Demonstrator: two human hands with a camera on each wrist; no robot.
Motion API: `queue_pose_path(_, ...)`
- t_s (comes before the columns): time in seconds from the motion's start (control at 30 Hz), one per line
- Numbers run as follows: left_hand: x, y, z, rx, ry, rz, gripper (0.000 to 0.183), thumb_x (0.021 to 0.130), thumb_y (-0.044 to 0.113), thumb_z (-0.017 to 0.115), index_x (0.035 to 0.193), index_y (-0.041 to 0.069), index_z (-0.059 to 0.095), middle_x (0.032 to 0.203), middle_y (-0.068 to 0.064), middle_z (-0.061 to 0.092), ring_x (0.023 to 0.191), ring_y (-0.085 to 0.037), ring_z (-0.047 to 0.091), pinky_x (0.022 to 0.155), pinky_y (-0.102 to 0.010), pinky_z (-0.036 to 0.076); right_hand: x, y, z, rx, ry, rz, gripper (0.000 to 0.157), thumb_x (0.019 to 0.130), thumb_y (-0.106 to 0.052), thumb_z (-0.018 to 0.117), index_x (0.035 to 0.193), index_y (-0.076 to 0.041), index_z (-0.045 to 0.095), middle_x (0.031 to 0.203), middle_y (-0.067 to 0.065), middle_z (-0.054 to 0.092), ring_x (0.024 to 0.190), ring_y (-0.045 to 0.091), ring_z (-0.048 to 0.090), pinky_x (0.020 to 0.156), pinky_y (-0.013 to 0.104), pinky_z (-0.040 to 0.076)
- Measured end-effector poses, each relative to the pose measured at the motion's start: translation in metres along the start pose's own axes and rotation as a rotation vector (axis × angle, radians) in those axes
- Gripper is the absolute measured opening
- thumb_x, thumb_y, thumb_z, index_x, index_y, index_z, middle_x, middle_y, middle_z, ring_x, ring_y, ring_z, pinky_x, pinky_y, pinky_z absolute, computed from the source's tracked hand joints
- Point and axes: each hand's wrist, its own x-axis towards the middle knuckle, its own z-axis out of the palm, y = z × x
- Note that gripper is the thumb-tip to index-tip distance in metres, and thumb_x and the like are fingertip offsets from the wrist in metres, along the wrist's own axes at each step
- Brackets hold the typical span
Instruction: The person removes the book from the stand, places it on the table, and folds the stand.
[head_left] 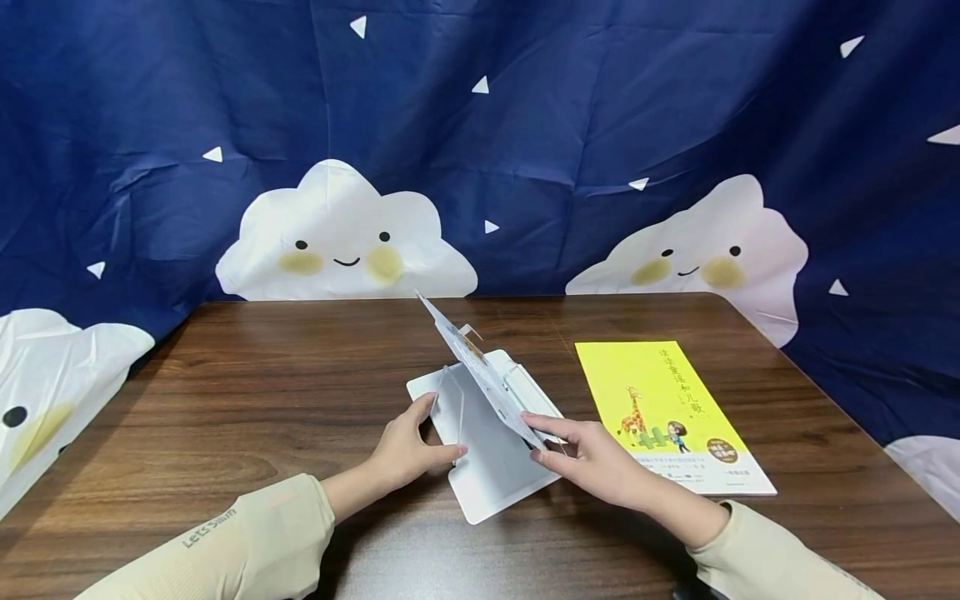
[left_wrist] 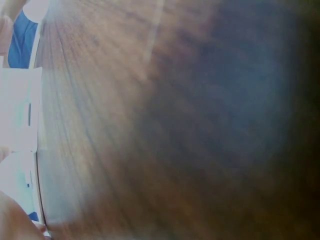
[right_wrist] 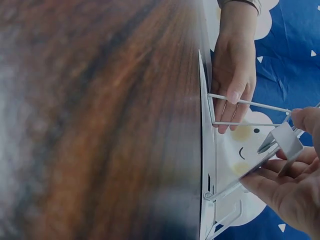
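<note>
A white metal book stand (head_left: 495, 479) lies on the table in the head view, its hinged panel (head_left: 480, 367) tilted up from the flat base. My right hand (head_left: 592, 458) grips the panel's near lower end between thumb and fingers. Close up in the right wrist view, those fingers (right_wrist: 280, 192) are at a bent metal clip (right_wrist: 287, 142). On the base's left side my left hand (head_left: 408, 446) holds the edge, thumb and fingers spread beside a thin wire support (head_left: 461, 408). The left wrist view catches only a strip of the stand (left_wrist: 17, 115).
A yellow book (head_left: 645, 392) with a giraffe and a child on its cover lies flat right of the stand. Brown wood-grain table (head_left: 285, 375) runs beneath everything. Behind it hangs a dark blue curtain (head_left: 525, 125) with clouds and white triangles.
</note>
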Motion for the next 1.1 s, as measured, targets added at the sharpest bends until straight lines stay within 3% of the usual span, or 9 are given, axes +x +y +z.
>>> queue_pose_path(0.13, 0.000, 0.000, 0.000, -0.006, 0.000, 0.013, 0.078, 0.061, 0.025, 0.077, 0.123, -0.004, 0.039, 0.119, -0.019, 0.048, 0.111, -0.026, 0.042, 0.091, -0.038, 0.034, -0.001, 0.000, -0.003, 0.016, 0.017, 0.006, 0.038, 0.082, -0.011, 0.059, 0.116, 0.002, 0.051, 0.108, 0.017, 0.054, 0.052, 0.003, 0.044, 0.042, 0.018, 0.039)
queue_pose_path(0.23, 0.001, -0.001, 0.000, 0.010, 0.001, 0.030, 0.076, 0.062, 0.026, 0.076, 0.122, -0.002, 0.041, 0.117, -0.016, 0.050, 0.108, -0.026, 0.045, 0.089, -0.039, 0.035, -0.001, 0.002, -0.005, 0.033, 0.029, 0.001, 0.037, 0.082, -0.011, 0.058, 0.116, 0.003, 0.051, 0.108, 0.017, 0.054, 0.052, 0.002, 0.044, 0.041, 0.019, 0.038)
queue_pose_path(0.33, 0.002, 0.000, 0.001, 0.050, 0.002, 0.039, 0.076, 0.062, 0.028, 0.076, 0.123, -0.002, 0.041, 0.114, -0.015, 0.051, 0.105, -0.027, 0.047, 0.088, -0.039, 0.036, -0.001, 0.005, -0.006, 0.096, 0.028, 0.002, 0.037, 0.083, -0.007, 0.056, 0.116, 0.007, 0.049, 0.109, 0.021, 0.053, 0.068, 0.010, 0.055, 0.050, 0.022, 0.045)
queue_pose_path(0.5, 0.004, 0.001, 0.003, 0.133, -0.006, 0.021, 0.080, 0.063, 0.031, 0.074, 0.124, -0.005, 0.038, 0.112, -0.020, 0.052, 0.102, -0.029, 0.048, 0.086, -0.040, 0.038, -0.003, 0.008, -0.008, 0.143, 0.045, 0.021, 0.035, 0.083, -0.004, 0.054, 0.115, 0.010, 0.048, 0.110, 0.024, 0.052, 0.087, 0.023, 0.055, 0.064, 0.026, 0.049)
queue_pose_path(0.9, 0.012, 0.013, 0.011, 0.301, -0.036, 0.025, 0.079, 0.063, 0.032, 0.071, 0.120, -0.012, 0.040, 0.117, -0.024, 0.046, 0.108, -0.033, 0.043, 0.089, -0.039, 0.035, -0.005, 0.009, -0.009, 0.156, 0.064, 0.028, 0.036, 0.084, -0.004, 0.054, 0.116, 0.010, 0.047, 0.114, 0.023, 0.050, 0.099, 0.028, 0.050, 0.074, 0.025, 0.046)
queue_pose_path(1.1, 0.014, 0.017, 0.015, 0.435, -0.055, 0.041, 0.072, 0.063, 0.034, 0.071, 0.113, -0.011, 0.046, 0.112, -0.020, 0.051, 0.100, -0.031, 0.049, 0.083, -0.039, 0.041, -0.004, 0.010, -0.008, 0.163, 0.065, 0.018, 0.036, 0.084, -0.004, 0.054, 0.116, 0.010, 0.047, 0.114, 0.023, 0.050, 0.097, 0.026, 0.051, 0.073, 0.026, 0.047)
